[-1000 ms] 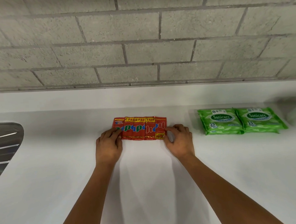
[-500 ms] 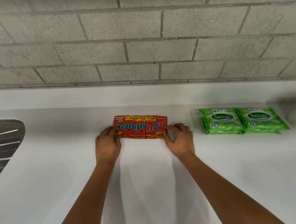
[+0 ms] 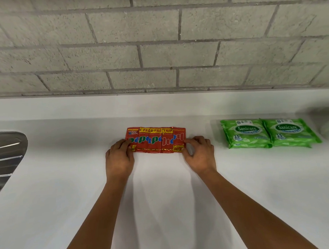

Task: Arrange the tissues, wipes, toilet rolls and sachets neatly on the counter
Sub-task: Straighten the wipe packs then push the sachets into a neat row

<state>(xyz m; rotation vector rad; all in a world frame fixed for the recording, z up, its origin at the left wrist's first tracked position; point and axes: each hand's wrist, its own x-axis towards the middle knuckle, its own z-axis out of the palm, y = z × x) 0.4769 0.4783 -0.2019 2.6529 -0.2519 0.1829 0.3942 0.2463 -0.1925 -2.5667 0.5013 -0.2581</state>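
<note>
Sachets (image 3: 156,139) lie in an overlapped row, long axis parallel to the tabletop (image 3: 165,202) back edge, mid-span. My left hand (image 3: 119,158) pinches the left end, right hand (image 3: 199,154) the right (equidistant); wipes (image 3: 267,132) sit well rightward.

Your two arms come into view bare from the lower edge of the picture up to the wrists; no sleeve or cuff shows on either forearm. Your left hand (image 3: 119,160) and right hand (image 3: 200,157) are bare too: no glove, ring, watch or band is visible on either. The fingernails that show are short and plain. Both forearms are slim, narrowing evenly toward the wrists.
</note>
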